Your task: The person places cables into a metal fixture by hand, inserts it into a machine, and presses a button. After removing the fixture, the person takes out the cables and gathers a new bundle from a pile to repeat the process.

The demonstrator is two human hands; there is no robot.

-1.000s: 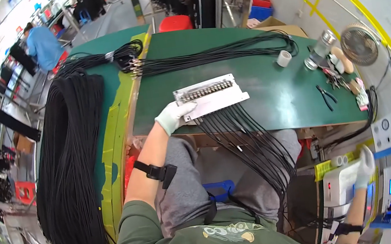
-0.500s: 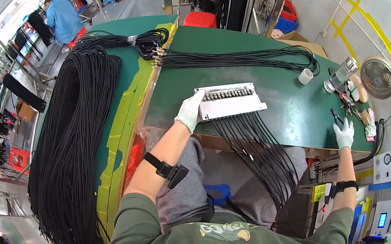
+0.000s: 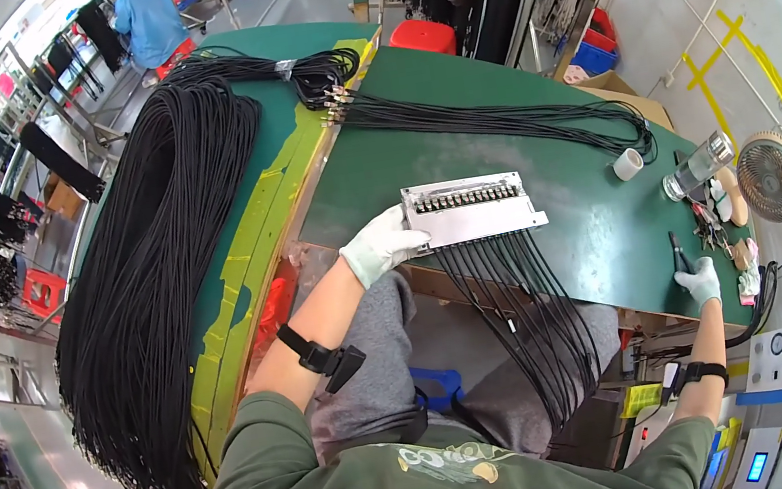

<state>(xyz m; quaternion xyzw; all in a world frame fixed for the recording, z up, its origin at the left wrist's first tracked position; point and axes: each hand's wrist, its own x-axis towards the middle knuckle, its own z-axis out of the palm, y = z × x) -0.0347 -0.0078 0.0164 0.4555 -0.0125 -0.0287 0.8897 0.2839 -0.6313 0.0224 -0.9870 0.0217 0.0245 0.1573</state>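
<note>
A silver metal fixture (image 3: 475, 222) lies near the table's front edge, with a row of slots holding cable ends along its top. From its front side several black cables (image 3: 522, 306) hang over the edge to my lap. My left hand (image 3: 381, 246), in a white glove, is closed round the fixture's left end, with the thumb on top. Far to the right, my gloved right hand (image 3: 698, 282) is closed at the lower end of a slim black pliers-like tool (image 3: 680, 254). Its exact kind is too small to make out, and the fingers partly hide it.
A large black cable bundle (image 3: 162, 198) drapes over the left table. Another bundle (image 3: 493, 118) lies across the back of the green table (image 3: 342, 186). A white cup (image 3: 628, 164), a clear bottle (image 3: 698, 166) and a fan (image 3: 770, 178) stand at right. Someone in blue (image 3: 151, 22) sits far left.
The view has shifted a little. My left hand has slid from the fixture's upper left corner to its lower left. My right hand's fingers have closed, and the black tool has shifted slightly left.
</note>
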